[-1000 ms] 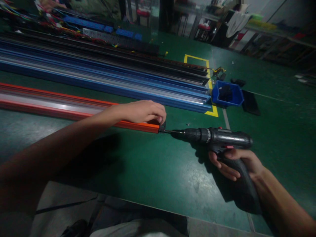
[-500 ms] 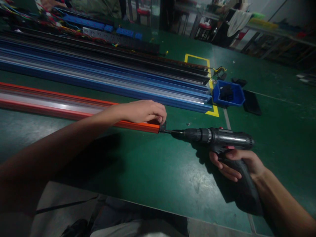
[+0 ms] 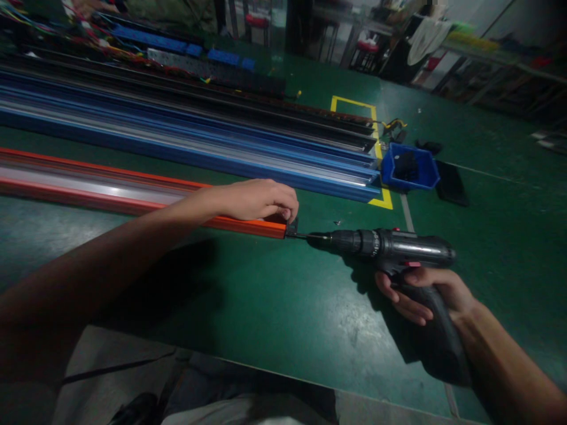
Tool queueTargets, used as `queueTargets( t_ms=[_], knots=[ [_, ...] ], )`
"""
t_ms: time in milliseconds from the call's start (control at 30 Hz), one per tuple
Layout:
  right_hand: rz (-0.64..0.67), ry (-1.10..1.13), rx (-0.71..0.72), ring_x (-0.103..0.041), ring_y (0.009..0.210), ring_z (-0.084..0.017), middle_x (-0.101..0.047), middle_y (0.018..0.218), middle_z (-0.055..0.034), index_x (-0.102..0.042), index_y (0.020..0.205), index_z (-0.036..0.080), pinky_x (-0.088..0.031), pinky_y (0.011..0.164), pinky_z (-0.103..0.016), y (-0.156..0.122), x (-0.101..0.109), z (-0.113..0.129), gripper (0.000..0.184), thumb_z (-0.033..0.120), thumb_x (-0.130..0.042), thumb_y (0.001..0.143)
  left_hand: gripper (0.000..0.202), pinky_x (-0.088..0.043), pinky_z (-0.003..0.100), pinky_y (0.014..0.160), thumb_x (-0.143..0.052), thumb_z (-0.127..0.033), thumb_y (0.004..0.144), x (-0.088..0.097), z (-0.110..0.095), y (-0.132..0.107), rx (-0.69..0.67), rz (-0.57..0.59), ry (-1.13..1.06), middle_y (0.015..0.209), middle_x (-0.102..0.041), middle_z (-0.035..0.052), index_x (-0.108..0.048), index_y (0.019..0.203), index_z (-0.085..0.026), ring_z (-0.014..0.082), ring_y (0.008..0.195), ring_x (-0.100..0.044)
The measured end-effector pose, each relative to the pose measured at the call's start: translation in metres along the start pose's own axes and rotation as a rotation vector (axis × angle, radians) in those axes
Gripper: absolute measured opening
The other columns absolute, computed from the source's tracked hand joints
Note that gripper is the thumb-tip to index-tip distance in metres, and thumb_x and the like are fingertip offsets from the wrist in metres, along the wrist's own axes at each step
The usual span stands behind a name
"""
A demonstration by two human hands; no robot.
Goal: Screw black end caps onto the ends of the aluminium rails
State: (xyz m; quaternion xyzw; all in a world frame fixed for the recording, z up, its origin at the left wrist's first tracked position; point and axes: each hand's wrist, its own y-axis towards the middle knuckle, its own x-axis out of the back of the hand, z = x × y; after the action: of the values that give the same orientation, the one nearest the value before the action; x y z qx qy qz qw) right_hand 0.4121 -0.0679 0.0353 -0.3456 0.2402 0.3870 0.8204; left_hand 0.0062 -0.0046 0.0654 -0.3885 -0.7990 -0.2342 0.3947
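My right hand (image 3: 416, 295) is wrapped round the handle of a black cordless drill (image 3: 411, 248), which points left. Its thin bit meets a small black end cap (image 3: 292, 227) at the right end of a long orange metal profile (image 3: 248, 225). Over that end lies my left hand (image 3: 266, 200), fingers curled down and closed at the cap and the profile's end; the fingertips are partly hidden. A tiny screw (image 3: 337, 222) lies on the green table just above the drill's chuck.
Behind the orange profile lie several long blue profiles (image 3: 266, 159) and black ones (image 3: 248, 100). A blue bin (image 3: 432, 174) with black parts stands to their right, by a flat black piece (image 3: 452, 184). Wiring and blue strips (image 3: 150, 38) lie at the back left, near another person's hand (image 3: 91, 7).
Almost nothing differs. Both hands, the drill and the orange profile hold the same places, with the bit still against the end cap.
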Motion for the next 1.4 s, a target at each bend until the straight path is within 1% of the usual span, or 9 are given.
queueTargets(
  t_ms=[100,300,533,833,1100,1333,1400],
  knots=[
    [-0.005,-0.007,-0.003,-0.052,0.037,-0.006,-0.071,0.081,-0.0132,-0.075,0.103,0.002,-0.055,0.045,-0.020,0.0003,-0.0007,-0.0001,0.030,0.024,-0.061,0.087,0.020,-0.041,0.024,0.076,-0.053,-0.019,0.095,-0.0003,0.0002,0.0000,-0.003,-0.007,-0.003,0.094,-0.070,0.0023,-0.072,0.087,-0.020,0.0122,0.083,-0.062],
    [-0.032,-0.030,-0.003,-0.050,0.036,-0.007,-0.070,0.079,-0.0120,-0.075,0.101,0.004,-0.054,0.043,-0.021,0.0003,-0.0014,0.0005,0.029,0.026,-0.063,0.086,0.021,-0.041,0.021,0.077,-0.051,-0.019,0.097,0.0005,-0.0014,0.0004,-0.004,0.010,0.029,0.097,-0.070,0.0023,-0.071,0.088,-0.020,0.0115,0.084,-0.063],
    [-0.023,-0.029,0.006,-0.048,0.037,-0.006,-0.068,0.075,-0.0095,-0.075,0.101,0.004,-0.054,0.043,-0.020,-0.0002,-0.0001,-0.0008,0.029,0.026,-0.062,0.088,0.019,-0.041,0.021,0.076,-0.053,-0.019,0.096,-0.0016,0.0024,-0.0002,-0.011,-0.007,0.024,0.096,-0.070,0.0018,-0.071,0.088,-0.021,0.0114,0.083,-0.062],
    [-0.033,-0.026,0.005,-0.051,0.037,-0.006,-0.069,0.078,-0.0105,-0.075,0.102,0.003,-0.055,0.044,-0.019,-0.0013,0.0005,-0.0011,0.029,0.025,-0.062,0.087,0.022,-0.041,0.020,0.078,-0.052,-0.015,0.095,-0.0001,-0.0004,0.0001,-0.016,0.000,0.008,0.096,-0.070,0.0012,-0.071,0.087,-0.021,0.0114,0.086,-0.063],
    [-0.027,-0.012,0.006,-0.050,0.038,-0.005,-0.069,0.076,-0.0097,-0.075,0.101,0.002,-0.056,0.044,-0.020,-0.0007,0.0029,-0.0013,0.029,0.025,-0.063,0.088,0.020,-0.041,0.020,0.078,-0.052,-0.020,0.097,-0.0004,0.0012,0.0002,-0.016,0.017,0.028,0.097,-0.070,0.0025,-0.070,0.088,-0.020,0.0120,0.087,-0.063],
    [-0.050,-0.004,0.003,-0.049,0.037,-0.004,-0.067,0.074,-0.0079,-0.076,0.098,0.002,-0.055,0.044,-0.019,-0.0008,-0.0003,-0.0011,0.028,0.024,-0.065,0.086,0.022,-0.042,0.021,0.078,-0.050,-0.013,0.095,-0.0007,0.0008,0.0003,-0.026,0.005,0.020,0.095,-0.069,0.0015,-0.070,0.088,-0.020,0.0111,0.085,-0.063],
    [-0.051,0.001,-0.002,-0.048,0.037,-0.004,-0.067,0.074,-0.0079,-0.076,0.099,0.002,-0.055,0.044,-0.019,-0.0013,-0.0001,-0.0011,0.028,0.024,-0.065,0.086,0.022,-0.041,0.021,0.078,-0.051,-0.014,0.095,-0.0008,0.0011,0.0002,-0.027,0.007,0.016,0.095,-0.069,0.0017,-0.070,0.087,-0.020,0.0113,0.086,-0.063]
  ],
)
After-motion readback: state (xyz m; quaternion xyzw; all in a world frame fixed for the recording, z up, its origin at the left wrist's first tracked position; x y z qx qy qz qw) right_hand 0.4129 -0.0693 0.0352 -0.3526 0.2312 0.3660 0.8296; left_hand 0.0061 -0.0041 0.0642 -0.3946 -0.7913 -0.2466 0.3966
